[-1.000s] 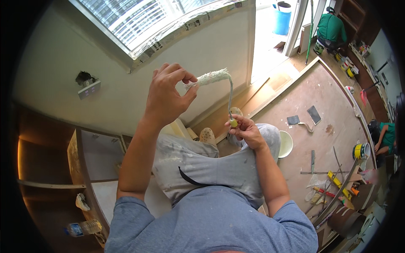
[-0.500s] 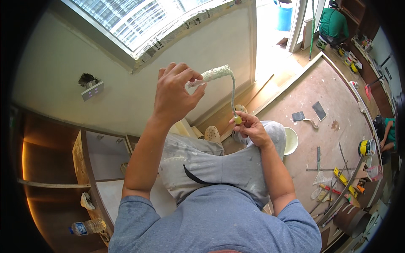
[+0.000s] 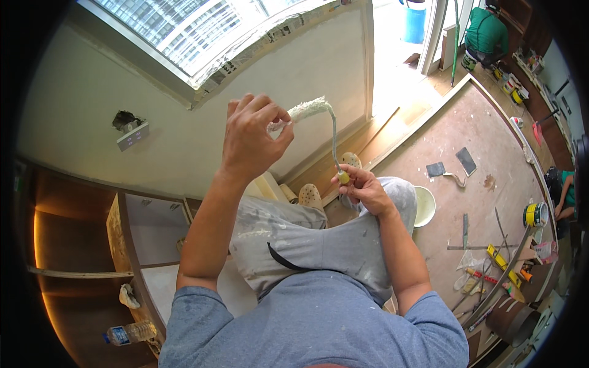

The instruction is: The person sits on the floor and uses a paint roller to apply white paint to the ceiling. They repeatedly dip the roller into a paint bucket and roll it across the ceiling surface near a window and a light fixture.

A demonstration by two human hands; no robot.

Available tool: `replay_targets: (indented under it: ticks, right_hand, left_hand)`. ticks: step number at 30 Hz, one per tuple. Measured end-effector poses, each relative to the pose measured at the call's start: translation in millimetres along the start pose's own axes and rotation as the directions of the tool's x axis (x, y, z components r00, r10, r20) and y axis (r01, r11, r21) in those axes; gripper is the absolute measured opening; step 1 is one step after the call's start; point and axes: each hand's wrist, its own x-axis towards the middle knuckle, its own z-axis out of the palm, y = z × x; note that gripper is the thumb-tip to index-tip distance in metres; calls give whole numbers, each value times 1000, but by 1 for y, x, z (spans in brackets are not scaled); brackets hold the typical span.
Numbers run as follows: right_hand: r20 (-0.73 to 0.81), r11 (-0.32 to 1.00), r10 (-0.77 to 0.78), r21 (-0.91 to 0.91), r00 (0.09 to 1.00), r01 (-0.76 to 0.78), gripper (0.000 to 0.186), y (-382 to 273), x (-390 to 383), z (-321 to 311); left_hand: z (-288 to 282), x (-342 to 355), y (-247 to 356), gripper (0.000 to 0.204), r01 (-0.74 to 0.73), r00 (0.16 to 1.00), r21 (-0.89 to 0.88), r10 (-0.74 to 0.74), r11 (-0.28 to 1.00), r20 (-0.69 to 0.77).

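Observation:
A small paint roller (image 3: 310, 109) with a fuzzy, whitish sleeve and a bent metal rod is held up in front of the wall. My left hand (image 3: 254, 132) pinches the free end of the sleeve between thumb and fingers, the other fingers raised. Lower down, my right hand (image 3: 366, 189) is closed round the roller's yellowish handle end; most of the handle is hidden by my fingers and palm. Just right of my right knee stands a white bucket (image 3: 424, 206), partly covered by my leg.
A brown board (image 3: 423, 239) to the right carries scrapers (image 3: 466, 161), a yellow spirit level (image 3: 504, 264) and a labelled tub (image 3: 535, 214). Left is an open cabinet (image 3: 153, 227) with a plastic bottle (image 3: 132, 333). A loose socket plate (image 3: 133, 136) hangs from the wall. Two people work at right.
The roller and my left hand have shifted slightly left and the sleeve sits a touch lower. Both hands keep their grip.

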Motion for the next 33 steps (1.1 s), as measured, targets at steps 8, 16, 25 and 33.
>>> replay_targets:
  ticks: [8,16,25,33]
  right_hand:
    - [-90,999,37,-37,995,-41,62,0,-1,-1]
    - [-126,998,-51,38,991,56,61,2,1,0]
    - [-124,994,-99,42,987,105,60,0,7,3]
    - [-385,836,258,-370,886,-405,53,19,34,2]
  left_hand:
    - [-18,-25,-26,7,392,917,-468,-375,792,134]
    - [6,-80,-91,19,510,811,-777,-507,369,291]
    - [17,-120,-107,9,629,700,-709,-628,318,340]
    - [28,-231,-142,22,796,594,-313,-768,518,240]
